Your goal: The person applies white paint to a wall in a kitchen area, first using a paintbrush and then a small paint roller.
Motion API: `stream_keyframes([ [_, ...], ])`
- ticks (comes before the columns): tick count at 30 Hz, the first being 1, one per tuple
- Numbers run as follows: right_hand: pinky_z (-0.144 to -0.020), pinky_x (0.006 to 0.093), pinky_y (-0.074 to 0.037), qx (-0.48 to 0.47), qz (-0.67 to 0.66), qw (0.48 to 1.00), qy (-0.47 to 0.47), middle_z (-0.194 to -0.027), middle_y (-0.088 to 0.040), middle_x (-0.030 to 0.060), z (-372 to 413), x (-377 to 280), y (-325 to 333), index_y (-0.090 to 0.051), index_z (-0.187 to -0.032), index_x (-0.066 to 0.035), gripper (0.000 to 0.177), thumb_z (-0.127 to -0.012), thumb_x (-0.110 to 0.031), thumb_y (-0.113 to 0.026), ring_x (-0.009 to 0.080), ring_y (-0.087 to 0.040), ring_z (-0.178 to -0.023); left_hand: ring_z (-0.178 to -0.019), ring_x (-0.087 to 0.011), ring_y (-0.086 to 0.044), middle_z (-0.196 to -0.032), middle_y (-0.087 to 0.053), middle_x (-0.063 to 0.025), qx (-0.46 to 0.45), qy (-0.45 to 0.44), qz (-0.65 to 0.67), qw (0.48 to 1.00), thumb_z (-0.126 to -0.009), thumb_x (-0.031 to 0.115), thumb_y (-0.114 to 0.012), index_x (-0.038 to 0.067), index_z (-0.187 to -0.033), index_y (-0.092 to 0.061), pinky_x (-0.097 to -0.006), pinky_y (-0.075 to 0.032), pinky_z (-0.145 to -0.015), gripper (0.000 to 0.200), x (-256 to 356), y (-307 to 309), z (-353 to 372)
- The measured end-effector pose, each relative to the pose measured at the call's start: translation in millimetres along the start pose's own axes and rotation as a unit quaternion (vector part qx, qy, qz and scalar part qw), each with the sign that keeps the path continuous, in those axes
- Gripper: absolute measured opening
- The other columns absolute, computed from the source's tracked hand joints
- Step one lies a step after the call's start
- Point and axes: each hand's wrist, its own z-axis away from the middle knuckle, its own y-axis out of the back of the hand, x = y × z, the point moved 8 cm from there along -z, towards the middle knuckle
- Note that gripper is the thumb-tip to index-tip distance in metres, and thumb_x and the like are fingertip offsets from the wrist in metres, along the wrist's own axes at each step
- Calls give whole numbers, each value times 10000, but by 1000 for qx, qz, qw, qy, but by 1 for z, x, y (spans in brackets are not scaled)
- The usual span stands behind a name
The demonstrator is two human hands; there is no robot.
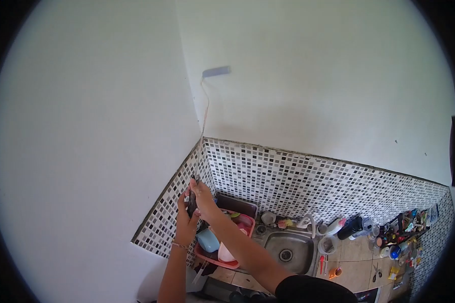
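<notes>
A paint roller with a lavender sleeve lies against the pale wall near the corner; the sleeve is slightly blurred. Its thin rod runs down towards my hands, though the join with the dark handle is hard to make out. My left hand, with a bracelet at the wrist, is closed round the lower part of that handle. Just above and to the right, my right hand is closed on its upper part. The fingers partly hide the handle.
Below my arms stands a pink dish basket with a light blue container. A steel sink with a white faucet is to its right. Scissors, an orange cup and several bottles stand on the counter. Mosaic tiles line the wall.
</notes>
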Motion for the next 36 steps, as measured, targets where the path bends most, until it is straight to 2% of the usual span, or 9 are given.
stream_keyframes([
  [5, -742, 303, -495, -11, 218, 970, 111, -922, -673, 53, -3, -24, 63, -666, -1006, -58, 257, -974, -310, -625, 158, -613, -793, -610, -344, -596, -766, -645, -187, 22, -119, -249, 961, -979, 139, -598, 231, -1607, -234, -408, -484, -614, 731, 57, -11, -24],
  [9, -700, 264, -475, 58, 194, 979, -17, -1001, -672, 58, 49, -101, 125, -670, -1077, -120, 276, -965, -354, -574, 143, -621, -834, -591, -319, -544, -903, -669, -213, 55, -138, -297, 943, -1006, 126, -544, 270, -1584, -296, -372, -486, -619, 646, 108, -4, -56],
  [13, -655, 272, -479, 119, 183, 976, -2, -955, -675, 49, 82, -136, 180, -673, -1071, -110, 296, -962, -367, -577, 148, -640, -783, -651, -376, -578, -1358, -576, -213, 13, -74, -288, 955, -1002, 47, -500, 272, -1594, -246, -327, -500, -656, 683, 151, 11, -92],
  [18, -616, 279, -458, 169, 149, 974, -42, -855, -662, 49, 123, -122, 244, -668, -1035, -91, 266, -947, -332, -599, 143, -616, -712, -843, -444, -667, -1369, -581, -196, -41, -39, -326, 944, -978, 4, -499, 270, -1603, -220, -360, -531, -763, 734, 75, 35, -61],
  [23, -591, 279, -463, 224, 156, 956, -108, -808, -663, 33, 148, -92, 319, -677, -981, -90, 241, -943, -317, -606, 142, -624, -684, -725, -375, -636, -1245, -648, -226, -88, 62, -394, 913, -964, 24, -541, 338, -1593, -241, -377, -529, -778, 764, 0, 42, -20],
  [26, -612, 273, -469, 262, 156, 948, -90, -785, -664, 30, 156, -99, 327, -678, -962, -83, 261, -945, -330, -594, 140, -640, -686, -754, -401, -666, -1265, -643, -215, -49, -77, -340, 936, -958, 7, -535, 333, -1591, -249, -368, -536, -783, 767, 54, 47, -40],
  [28, -608, 274, -467, 255, 144, 954, -61, -775, -661, 30, 152, -103, 326, -678, -960, -81, 258, -940, -322, -589, 141, -636, -673, -917, -444, -686, -1359, -595, -171, -46, -50, -332, 941, -932, -51, -532, 351, -1584, -258, -380, -543, -821, 814, 106, 56, -57],
  [32, -639, 270, -464, 219, 168, 957, -87, -818, -667, 38, 140, -104, 300, -678, -1005, -82, 262, -943, -304, -551, 131, -614, -691, -761, -411, -660, -1357, -605, -167, -17, -33, -418, 908, -941, -39, -529, 376, -1589, -224, -377, -540, -796, 828, 182, 66, -79],
  [36, -622, 275, -476, 177, 129, 973, -66, -826, -677, 56, 135, -75, 293, -682, -1011, -79, 293, -960, -344, -569, 138, -628, -689, -774, -396, -662, -1432, -542, -159, -31, -17, -363, 931, -937, -24, -535, 374, -1594, -200, -360, -532, -828, 838, 151, 54, -69],
])
